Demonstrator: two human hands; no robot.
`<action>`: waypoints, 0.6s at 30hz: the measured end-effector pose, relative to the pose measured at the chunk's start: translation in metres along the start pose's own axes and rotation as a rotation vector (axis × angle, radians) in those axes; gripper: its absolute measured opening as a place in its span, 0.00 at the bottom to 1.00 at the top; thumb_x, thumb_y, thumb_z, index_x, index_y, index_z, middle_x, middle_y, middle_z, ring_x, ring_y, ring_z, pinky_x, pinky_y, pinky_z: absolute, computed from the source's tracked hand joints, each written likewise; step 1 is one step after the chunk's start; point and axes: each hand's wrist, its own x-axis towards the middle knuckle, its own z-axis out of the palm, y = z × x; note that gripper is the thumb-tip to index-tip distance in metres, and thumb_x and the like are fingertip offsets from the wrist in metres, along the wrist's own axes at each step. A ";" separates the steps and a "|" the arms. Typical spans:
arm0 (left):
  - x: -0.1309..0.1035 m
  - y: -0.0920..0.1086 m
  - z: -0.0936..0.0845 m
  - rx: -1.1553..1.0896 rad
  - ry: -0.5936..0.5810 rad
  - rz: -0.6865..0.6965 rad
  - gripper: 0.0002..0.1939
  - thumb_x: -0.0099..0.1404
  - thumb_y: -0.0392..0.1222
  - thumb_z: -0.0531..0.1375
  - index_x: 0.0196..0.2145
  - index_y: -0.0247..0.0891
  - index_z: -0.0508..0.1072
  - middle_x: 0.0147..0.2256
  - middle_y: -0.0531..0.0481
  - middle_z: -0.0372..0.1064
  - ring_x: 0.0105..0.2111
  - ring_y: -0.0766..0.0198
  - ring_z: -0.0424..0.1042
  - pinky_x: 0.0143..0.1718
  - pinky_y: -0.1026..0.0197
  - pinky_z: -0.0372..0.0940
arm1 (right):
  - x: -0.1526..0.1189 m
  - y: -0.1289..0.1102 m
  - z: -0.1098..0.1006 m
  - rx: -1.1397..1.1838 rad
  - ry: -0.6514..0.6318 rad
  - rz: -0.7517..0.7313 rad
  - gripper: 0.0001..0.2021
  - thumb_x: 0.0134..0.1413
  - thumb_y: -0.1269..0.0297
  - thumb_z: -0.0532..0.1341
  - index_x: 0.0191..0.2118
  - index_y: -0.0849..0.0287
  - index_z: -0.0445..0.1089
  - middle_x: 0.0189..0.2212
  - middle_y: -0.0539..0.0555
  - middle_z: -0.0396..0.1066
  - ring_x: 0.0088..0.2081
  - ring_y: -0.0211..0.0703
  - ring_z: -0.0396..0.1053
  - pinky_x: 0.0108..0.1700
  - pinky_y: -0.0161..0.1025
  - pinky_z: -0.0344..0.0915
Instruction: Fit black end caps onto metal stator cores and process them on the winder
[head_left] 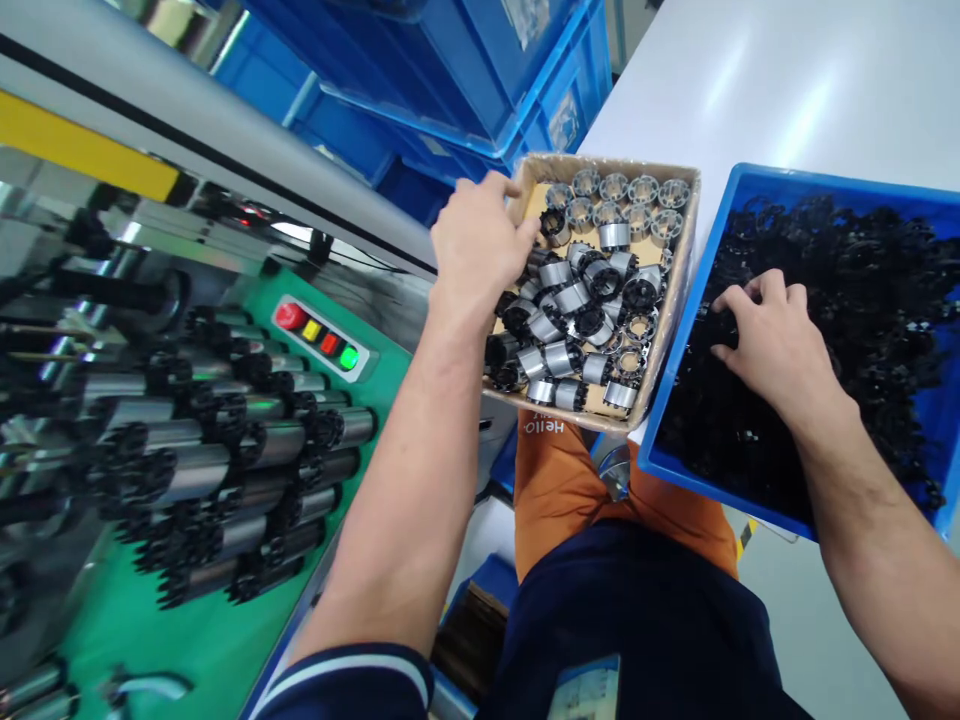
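My left hand [480, 235] grips the left wall of a cardboard box [686, 290], its thumb on the inner side. In the box, bare metal stator cores [613, 188] stand in rows at the far end. Below them lie jumbled cores with black plastic end pieces [571, 298], several on their sides. My right hand [776, 345] is over a blue bin [679, 375] full of small black plastic parts [847, 270]. Its fingers are bent and the thumb is apart from them, with nothing visible between. The fingertips are at the heap; contact is hard to tell.
At left, many capped cores [255, 440] lie stacked on a green machine bench [210, 640], beside a button panel [322, 338]. A grey machine beam [247, 130] crosses above. Blue crates [480, 80] stand behind the box. The white table [810, 90] extends to the right.
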 end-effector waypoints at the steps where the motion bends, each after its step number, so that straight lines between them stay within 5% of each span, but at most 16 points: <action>1: -0.007 -0.001 -0.002 -0.116 0.059 0.035 0.24 0.73 0.49 0.80 0.60 0.37 0.83 0.55 0.46 0.83 0.61 0.46 0.76 0.76 0.38 0.67 | 0.001 0.001 -0.001 0.025 0.014 0.016 0.25 0.64 0.69 0.75 0.64 0.53 0.78 0.67 0.69 0.70 0.64 0.77 0.73 0.55 0.66 0.84; 3: -0.029 0.000 -0.010 -0.353 0.066 0.090 0.25 0.76 0.50 0.79 0.62 0.35 0.81 0.48 0.51 0.79 0.52 0.58 0.76 0.68 0.43 0.72 | 0.003 0.005 -0.002 0.082 0.042 0.050 0.19 0.66 0.72 0.71 0.59 0.53 0.79 0.69 0.69 0.69 0.62 0.73 0.75 0.58 0.66 0.82; 5: -0.060 0.004 -0.021 -0.593 -0.056 0.082 0.20 0.81 0.49 0.72 0.63 0.37 0.81 0.44 0.54 0.74 0.42 0.70 0.73 0.54 0.54 0.72 | 0.004 0.008 -0.004 0.138 0.042 0.067 0.15 0.67 0.74 0.65 0.56 0.53 0.80 0.68 0.68 0.71 0.59 0.70 0.77 0.59 0.65 0.81; 9: -0.137 0.017 -0.033 -1.060 -0.326 -0.040 0.19 0.67 0.49 0.83 0.40 0.40 0.79 0.40 0.50 0.72 0.32 0.70 0.67 0.29 0.68 0.65 | 0.005 0.012 -0.018 0.203 0.035 0.077 0.17 0.69 0.71 0.61 0.56 0.52 0.81 0.57 0.66 0.78 0.54 0.69 0.80 0.58 0.64 0.80; 12: -0.186 0.019 -0.027 -1.276 -0.454 -0.156 0.24 0.63 0.42 0.86 0.35 0.39 0.73 0.43 0.49 0.74 0.37 0.66 0.75 0.29 0.69 0.71 | 0.004 0.010 -0.035 0.198 0.059 0.108 0.19 0.70 0.67 0.61 0.60 0.52 0.82 0.53 0.66 0.82 0.53 0.70 0.81 0.59 0.64 0.79; 15: -0.217 0.014 -0.016 -1.405 -0.565 -0.297 0.18 0.70 0.45 0.82 0.44 0.41 0.78 0.44 0.48 0.77 0.41 0.63 0.82 0.31 0.70 0.76 | 0.001 0.004 -0.053 0.166 0.060 0.178 0.20 0.71 0.67 0.61 0.62 0.52 0.84 0.56 0.66 0.84 0.54 0.68 0.81 0.61 0.65 0.79; 18: -0.233 0.007 -0.009 -1.464 -0.689 -0.406 0.20 0.78 0.58 0.75 0.54 0.43 0.78 0.41 0.50 0.79 0.28 0.66 0.78 0.24 0.68 0.71 | -0.002 0.001 -0.062 0.133 0.073 0.239 0.19 0.74 0.66 0.61 0.63 0.54 0.83 0.59 0.66 0.84 0.54 0.66 0.81 0.62 0.66 0.79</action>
